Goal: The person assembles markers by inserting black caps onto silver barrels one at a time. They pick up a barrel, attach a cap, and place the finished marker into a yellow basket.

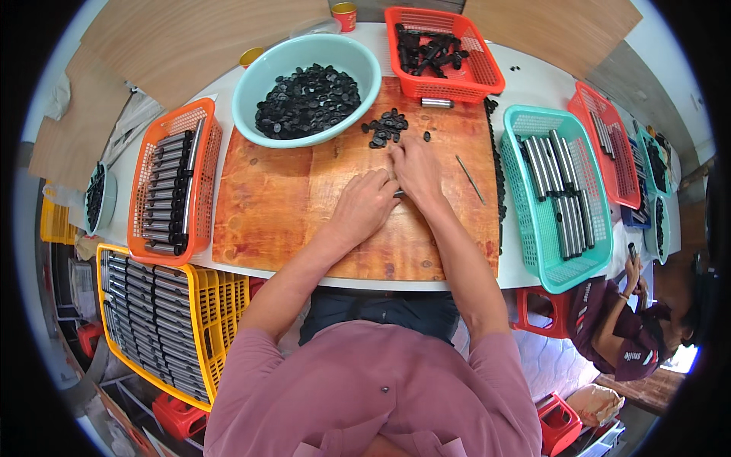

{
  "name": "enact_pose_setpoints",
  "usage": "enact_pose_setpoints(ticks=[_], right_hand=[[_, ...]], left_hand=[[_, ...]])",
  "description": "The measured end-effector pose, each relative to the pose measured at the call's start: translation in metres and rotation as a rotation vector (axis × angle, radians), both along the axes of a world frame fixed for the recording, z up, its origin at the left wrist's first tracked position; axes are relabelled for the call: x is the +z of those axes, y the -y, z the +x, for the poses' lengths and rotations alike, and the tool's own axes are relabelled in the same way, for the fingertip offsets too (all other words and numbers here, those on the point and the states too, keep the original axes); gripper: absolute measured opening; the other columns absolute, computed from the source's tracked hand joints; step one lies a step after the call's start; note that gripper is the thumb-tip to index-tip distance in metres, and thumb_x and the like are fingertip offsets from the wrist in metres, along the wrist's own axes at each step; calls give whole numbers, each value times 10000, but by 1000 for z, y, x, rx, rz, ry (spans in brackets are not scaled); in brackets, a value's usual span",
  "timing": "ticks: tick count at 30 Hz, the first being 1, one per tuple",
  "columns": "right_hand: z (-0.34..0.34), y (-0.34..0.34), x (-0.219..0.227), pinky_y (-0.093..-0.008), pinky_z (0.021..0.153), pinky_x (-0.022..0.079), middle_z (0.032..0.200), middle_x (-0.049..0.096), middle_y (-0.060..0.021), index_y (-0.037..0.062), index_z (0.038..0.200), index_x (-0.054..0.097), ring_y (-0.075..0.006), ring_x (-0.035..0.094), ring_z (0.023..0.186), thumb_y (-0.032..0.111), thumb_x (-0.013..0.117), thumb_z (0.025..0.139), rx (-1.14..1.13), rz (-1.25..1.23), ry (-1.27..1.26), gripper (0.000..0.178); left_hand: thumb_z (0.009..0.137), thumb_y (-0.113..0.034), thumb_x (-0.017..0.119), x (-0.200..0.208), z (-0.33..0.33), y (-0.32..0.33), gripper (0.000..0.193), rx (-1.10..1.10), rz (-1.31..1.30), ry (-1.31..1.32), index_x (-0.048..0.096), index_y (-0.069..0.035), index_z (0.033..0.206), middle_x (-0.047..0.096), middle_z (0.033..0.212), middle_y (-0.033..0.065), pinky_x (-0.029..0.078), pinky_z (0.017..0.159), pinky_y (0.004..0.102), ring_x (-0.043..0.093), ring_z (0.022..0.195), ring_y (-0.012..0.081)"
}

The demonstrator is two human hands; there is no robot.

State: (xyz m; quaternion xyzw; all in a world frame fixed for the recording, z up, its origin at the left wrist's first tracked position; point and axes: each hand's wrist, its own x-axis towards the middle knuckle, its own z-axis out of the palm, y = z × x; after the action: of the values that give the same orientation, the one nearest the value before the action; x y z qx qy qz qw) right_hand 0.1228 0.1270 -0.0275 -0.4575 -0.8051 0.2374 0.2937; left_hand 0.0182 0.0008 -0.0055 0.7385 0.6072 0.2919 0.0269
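Observation:
My left hand (364, 199) rests over the wooden board (304, 236), fingers curled round something mostly hidden. Only a small dark, shiny bit (399, 193) shows between my two hands. My right hand (416, 169) is beside it, fingers bent together at the near edge of a small pile of black oval pieces (387, 126). Whatever its fingertips hold, if anything, is hidden. One loose black piece (427, 137) lies just right of the pile. A thin metal rod (470, 180) lies on the board to the right of my right hand.
A pale blue basin (244, 114) of black pieces stands at the back left. An orange basket (213, 145) and a teal basket (601, 251) hold metal tubes; a red basket (487, 72) holds black parts. A yellow crate (221, 305) sits lower left. A co-worker (624, 327) sits at right.

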Motion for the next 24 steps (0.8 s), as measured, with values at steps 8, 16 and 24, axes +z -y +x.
enact_pose_setpoints(ticks=[8, 16, 24], right_hand=[[-1, 1, -1, -481, 834, 409, 988, 655, -186, 21, 989, 610, -366, 618, 977, 180, 603, 955, -28, 27, 117, 163], [0, 9, -2, -488, 841, 404, 960, 632, -177, 29, 1003, 581, -376, 592, 962, 150, 595, 957, -69, 19, 107, 130], [0, 2, -8, -492, 848, 420, 963, 629, -192, 11, 979, 598, -386, 592, 975, 143, 595, 958, -60, 44, 76, 134]], left_hand=[[825, -168, 790, -6, -8, -2, 255, -1, -27, 137, 691, -30, 1014, 580, 906, 126, 506, 770, 423, 611, 871, 325], [821, -130, 785, 0, -8, -1, 207, -11, -38, 146, 681, -33, 972, 564, 873, 106, 498, 745, 414, 604, 847, 306], [805, -146, 788, -10, -8, 0, 274, 8, -6, 212, 686, -26, 1029, 565, 875, 117, 499, 750, 423, 599, 852, 320]])
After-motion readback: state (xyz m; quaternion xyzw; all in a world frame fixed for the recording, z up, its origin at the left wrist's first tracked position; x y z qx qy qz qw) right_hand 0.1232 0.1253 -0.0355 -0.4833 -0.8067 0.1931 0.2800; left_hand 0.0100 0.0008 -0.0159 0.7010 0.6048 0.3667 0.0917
